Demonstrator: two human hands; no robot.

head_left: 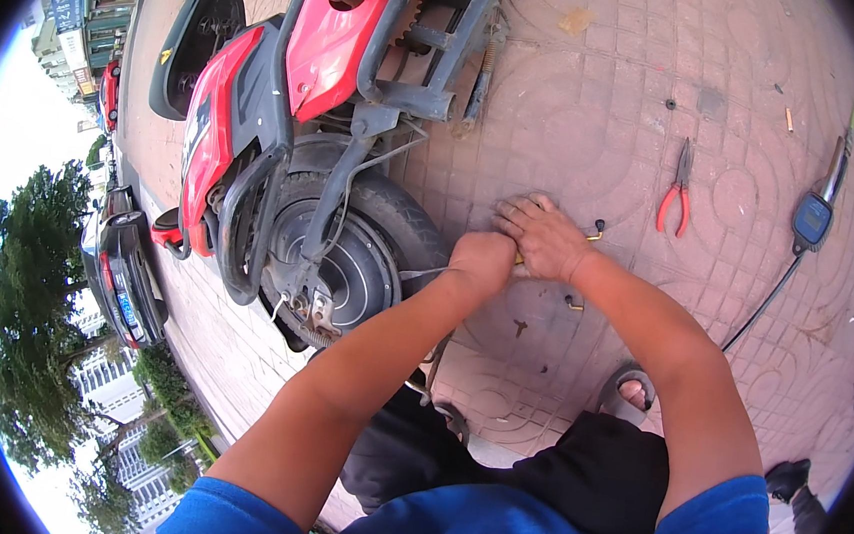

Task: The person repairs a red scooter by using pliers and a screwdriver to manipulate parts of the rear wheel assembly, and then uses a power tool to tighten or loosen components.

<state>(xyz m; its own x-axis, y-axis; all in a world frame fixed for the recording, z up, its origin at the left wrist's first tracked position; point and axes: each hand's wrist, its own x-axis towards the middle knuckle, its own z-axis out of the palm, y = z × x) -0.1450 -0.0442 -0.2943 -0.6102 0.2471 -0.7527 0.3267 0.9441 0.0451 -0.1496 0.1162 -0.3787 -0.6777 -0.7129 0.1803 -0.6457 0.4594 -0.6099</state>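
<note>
My two hands meet low over the paving, just right of the scooter's black tyre [406, 215]. My left hand [483, 258] is closed in a fist, and whatever lies inside it is hidden. Against it, my right hand [547, 242] has its fingers bent over from the far side. A bit of something yellow [520, 259] shows between them, too small to name. The red electric scooter [334, 44] lies tipped over, its wheel hub [332, 265] facing me. Beside my right hand are a small bent brass piece with a black end [596, 230] and a similar brass piece [574, 303].
Red-handled needle-nose pliers [675, 196] lie to the right. Beyond them is a blue-faced inflator gauge [812, 219] with a black hose [763, 304]. A black ring [671, 103] sits farther off. A dark car [127, 279] stands at the left. Another person's shoe [788, 478] shows at lower right.
</note>
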